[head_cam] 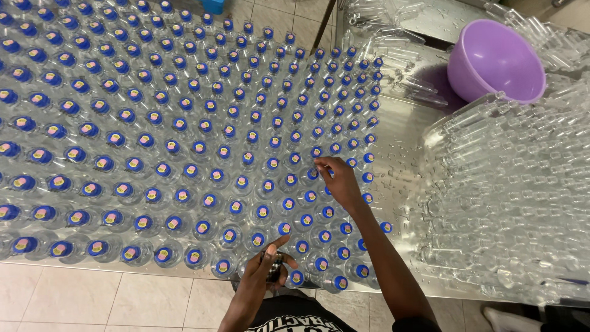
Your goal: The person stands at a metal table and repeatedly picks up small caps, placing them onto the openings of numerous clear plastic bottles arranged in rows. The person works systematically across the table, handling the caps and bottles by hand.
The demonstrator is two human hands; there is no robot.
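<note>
A great many clear plastic bottles with blue caps (184,141) stand upright in tight rows on a steel table (399,154). My right hand (338,181) reaches over the rows near their right side, fingertips pinching at a blue cap (316,167). My left hand (267,264) is at the table's near edge, curled around a small dark object I cannot identify, among the front bottles.
A heap of empty uncapped clear bottles (504,203) lies on its side at the right. A purple plastic bowl (495,58) sits tilted at the back right. Water drops dot the bare steel strip between the piles. Beige floor tiles (92,295) lie below.
</note>
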